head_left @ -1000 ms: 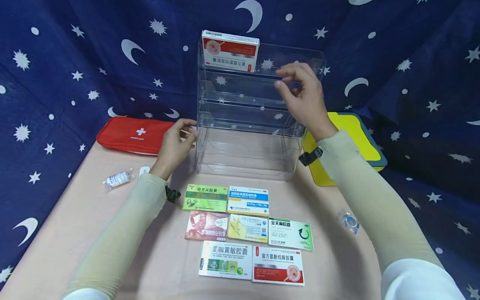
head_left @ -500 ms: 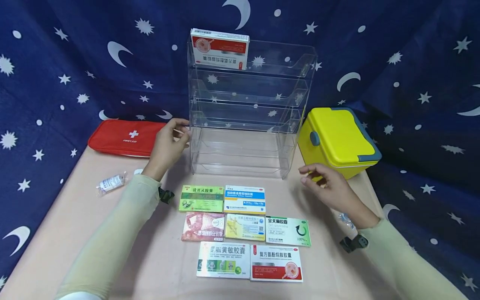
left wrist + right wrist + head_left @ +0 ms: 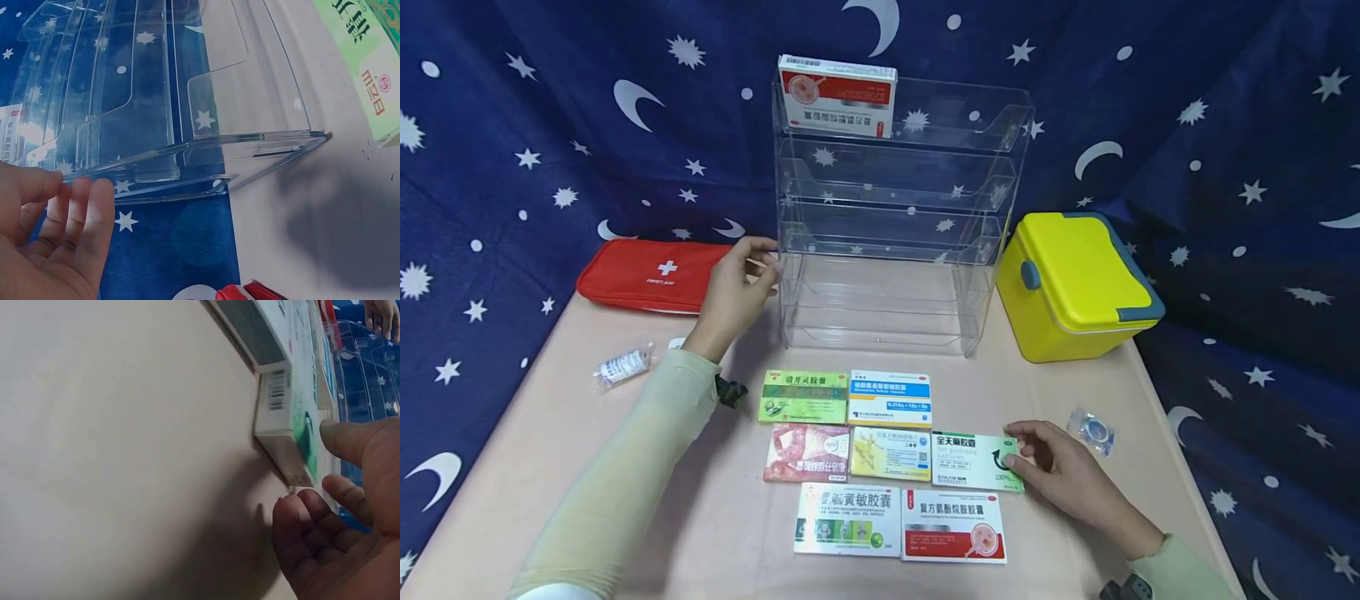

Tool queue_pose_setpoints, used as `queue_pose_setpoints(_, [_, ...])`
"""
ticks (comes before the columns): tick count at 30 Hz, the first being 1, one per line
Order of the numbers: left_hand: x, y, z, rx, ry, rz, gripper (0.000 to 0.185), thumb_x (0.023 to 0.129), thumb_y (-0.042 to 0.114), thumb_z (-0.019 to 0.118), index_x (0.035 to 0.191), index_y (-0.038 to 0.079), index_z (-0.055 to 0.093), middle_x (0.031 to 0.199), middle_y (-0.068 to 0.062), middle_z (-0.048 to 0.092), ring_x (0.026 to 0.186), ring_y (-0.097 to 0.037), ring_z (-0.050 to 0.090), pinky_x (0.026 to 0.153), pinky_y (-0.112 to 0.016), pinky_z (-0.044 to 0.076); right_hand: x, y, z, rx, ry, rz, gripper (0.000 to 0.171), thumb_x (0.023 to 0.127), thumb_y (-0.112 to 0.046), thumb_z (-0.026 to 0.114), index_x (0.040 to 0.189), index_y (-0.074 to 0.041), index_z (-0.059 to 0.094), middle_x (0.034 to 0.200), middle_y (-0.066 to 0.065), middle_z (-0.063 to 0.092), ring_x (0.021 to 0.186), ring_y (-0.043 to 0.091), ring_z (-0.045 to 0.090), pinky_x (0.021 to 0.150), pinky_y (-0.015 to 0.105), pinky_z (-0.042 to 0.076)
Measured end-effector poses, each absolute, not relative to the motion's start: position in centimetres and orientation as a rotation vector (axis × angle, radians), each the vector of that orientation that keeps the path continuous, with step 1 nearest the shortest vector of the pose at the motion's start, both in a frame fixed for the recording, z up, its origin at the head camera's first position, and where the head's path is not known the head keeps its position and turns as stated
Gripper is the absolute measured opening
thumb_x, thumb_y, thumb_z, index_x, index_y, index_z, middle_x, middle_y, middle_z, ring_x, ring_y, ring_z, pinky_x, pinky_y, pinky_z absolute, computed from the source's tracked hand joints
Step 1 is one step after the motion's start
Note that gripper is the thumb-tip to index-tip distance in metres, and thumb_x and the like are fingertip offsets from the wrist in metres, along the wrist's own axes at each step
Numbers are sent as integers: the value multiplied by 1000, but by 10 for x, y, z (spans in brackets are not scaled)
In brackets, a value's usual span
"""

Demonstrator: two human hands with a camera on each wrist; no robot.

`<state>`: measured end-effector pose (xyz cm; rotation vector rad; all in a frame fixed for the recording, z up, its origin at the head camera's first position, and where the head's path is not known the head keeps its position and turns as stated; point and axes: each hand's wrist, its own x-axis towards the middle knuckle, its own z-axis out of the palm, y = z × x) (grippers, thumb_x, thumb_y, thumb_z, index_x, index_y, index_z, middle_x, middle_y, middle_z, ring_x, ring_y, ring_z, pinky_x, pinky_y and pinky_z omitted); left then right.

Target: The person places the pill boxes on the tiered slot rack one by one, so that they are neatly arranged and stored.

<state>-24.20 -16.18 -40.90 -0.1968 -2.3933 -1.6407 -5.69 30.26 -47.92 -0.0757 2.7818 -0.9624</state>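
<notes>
Worktop: a pale peach surface, matte and smooth, with soft shadows under my arms.
Room: a dark blue cloth printed with white stars and moons hangs behind and to both sides.
Left grip: my left hand rests against the left edge of the clear tiered rack, fingers relaxed and holding nothing.
Right grip: my right hand touches the right end of the green-and-white box with loose fingers, thumb on top (not yet closed round it).
Box: it lies flat on the worktop, at the right of the middle row of medicine boxes.
Elsewhere: a red first-aid pouch at the left, a yellow case at the right, one red-and-white box on the rack's top tier.
</notes>
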Motion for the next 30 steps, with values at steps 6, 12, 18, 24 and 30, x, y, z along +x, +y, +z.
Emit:
queue_pose_setpoints(6, [-242, -162, -408, -194, -2402, -1633, 30, 98, -2, 61, 128, 0, 59, 100, -15, 60, 83, -23, 61, 66, -26, 61, -48, 302, -489, -21, 2808, -956, 63, 84, -46, 83, 133, -12, 63, 99, 3, 54, 89, 20, 51, 68, 24, 46])
queue_pose_setpoints(12, [-242, -161, -408, -191, -2409, -1624, 30, 98, -2, 60, 128, 1, 59, 101, -14, 60, 84, -24, 61, 66, -23, 60, -46, 302, -493, -41, 2842, -962, 56, 83, -36, 86, 129, -13, 64, 98, 2, 52, 86, 19, 50, 66, 23, 45])
queue_pose_setpoints(18, [-242, -161, -408, -207, -2403, -1622, 29, 99, -1, 60, 128, 0, 59, 101, -15, 60, 84, -26, 62, 67, -27, 61, -46, 304, -492, -45, 2852, -1033, 54, 81, -30, 89, 125, -13, 62, 95, 3, 54, 83, 21, 51, 63, 23, 45])
queue_pose_setpoints(24, [-240, -161, -407, -195, -2406, -1620, 29, 99, -1, 60, 128, 1, 58, 101, -14, 59, 84, -24, 61, 70, -35, 63, -52, 305, -491, -21, 2935, -1071, 56, 81, -17, 89, 126, -12, 57, 94, 2, 58, 80, 20, 52, 63, 21, 47])
queue_pose_setpoints(30, [-241, -161, -409, -200, -2418, -1611, 29, 100, 1, 61, 129, 1, 58, 102, -15, 59, 84, -24, 62, 69, -31, 62, -53, 304, -495, -17, 2989, -1105, 56, 82, -12, 87, 128, -12, 55, 96, 2, 59, 78, 19, 55, 62, 19, 51])
